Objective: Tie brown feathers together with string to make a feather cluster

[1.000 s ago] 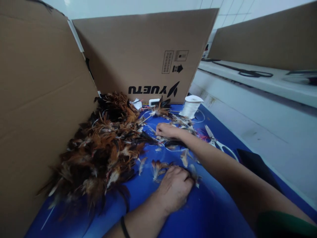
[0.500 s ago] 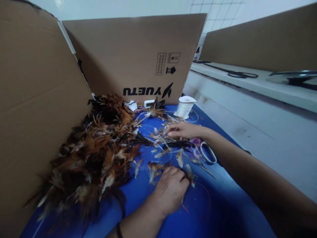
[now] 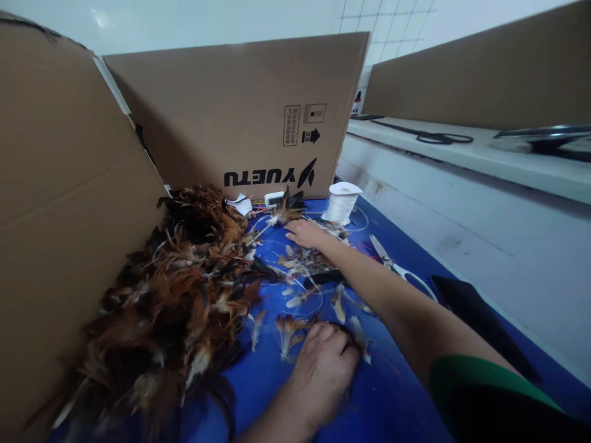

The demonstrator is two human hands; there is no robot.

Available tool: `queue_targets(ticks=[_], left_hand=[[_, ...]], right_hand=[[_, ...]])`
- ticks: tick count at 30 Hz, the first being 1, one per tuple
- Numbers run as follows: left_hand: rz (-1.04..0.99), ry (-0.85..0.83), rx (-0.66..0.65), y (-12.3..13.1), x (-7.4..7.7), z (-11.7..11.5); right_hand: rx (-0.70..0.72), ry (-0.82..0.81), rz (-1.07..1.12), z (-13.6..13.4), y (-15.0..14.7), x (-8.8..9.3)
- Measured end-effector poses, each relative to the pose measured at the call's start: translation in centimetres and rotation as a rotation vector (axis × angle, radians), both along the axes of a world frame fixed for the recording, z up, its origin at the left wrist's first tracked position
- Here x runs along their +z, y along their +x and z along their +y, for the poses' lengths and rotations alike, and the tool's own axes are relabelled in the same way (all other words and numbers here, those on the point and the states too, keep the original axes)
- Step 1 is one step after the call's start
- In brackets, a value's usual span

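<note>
My left hand [image 3: 325, 363] is low on the blue table, its fingers curled down round some dark feathers [image 3: 342, 327] whose ends show past the knuckles. The fingertips are hidden beneath. Farther off, my right hand [image 3: 305, 234] reaches out with stretched fingers, right beside a tied bunch of brown and black feathers [image 3: 289, 212]. Loose pale feathers [image 3: 300, 298] lie between the hands, with thin clear thread among them. A large heap of brown and black feathers [image 3: 184, 301] fills the left side.
A white spool [image 3: 341, 204] stands at the back right. White-handled scissors [image 3: 394, 266] and a flat black object [image 3: 480, 320] lie right of my forearm. Cardboard panels [image 3: 221, 117] wall the back and left. Black scissors [image 3: 438, 136] rest on the ledge at right.
My right hand has moved away and left, towards the tied feather bunch. Its forearm now uncovers the scissors and the black object. The left hand keeps its place over the feathers.
</note>
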State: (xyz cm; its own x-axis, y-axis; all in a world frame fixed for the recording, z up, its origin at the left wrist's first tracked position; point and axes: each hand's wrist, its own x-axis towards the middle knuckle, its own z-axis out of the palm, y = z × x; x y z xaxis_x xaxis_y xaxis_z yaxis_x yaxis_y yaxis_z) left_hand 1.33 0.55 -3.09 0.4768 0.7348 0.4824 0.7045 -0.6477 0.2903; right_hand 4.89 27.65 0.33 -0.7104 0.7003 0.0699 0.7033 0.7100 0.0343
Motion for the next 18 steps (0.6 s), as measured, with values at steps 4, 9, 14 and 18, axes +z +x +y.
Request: queue_targets(ticks=[4,9,14,18], left_hand=[[-0.038,0.006,0.006,0.1,-0.5,0.2],[-0.089,-0.036,0.021,0.2,-0.4,0.1],[-0.113,-0.026,0.004,0.1,0.1,0.1],[-0.122,-0.03,-0.002,0.0,0.1,0.1]], right_hand=[[-0.013,0.066,0.022,-0.6,-2.2,0.1],[-0.01,0.079,0.037,-0.5,-4.2,0.1],[-0.135,0.035,0.036,1.1,-4.6,0.0],[-0.209,-0.017,0.024,2.4,-4.0,-0.6]])
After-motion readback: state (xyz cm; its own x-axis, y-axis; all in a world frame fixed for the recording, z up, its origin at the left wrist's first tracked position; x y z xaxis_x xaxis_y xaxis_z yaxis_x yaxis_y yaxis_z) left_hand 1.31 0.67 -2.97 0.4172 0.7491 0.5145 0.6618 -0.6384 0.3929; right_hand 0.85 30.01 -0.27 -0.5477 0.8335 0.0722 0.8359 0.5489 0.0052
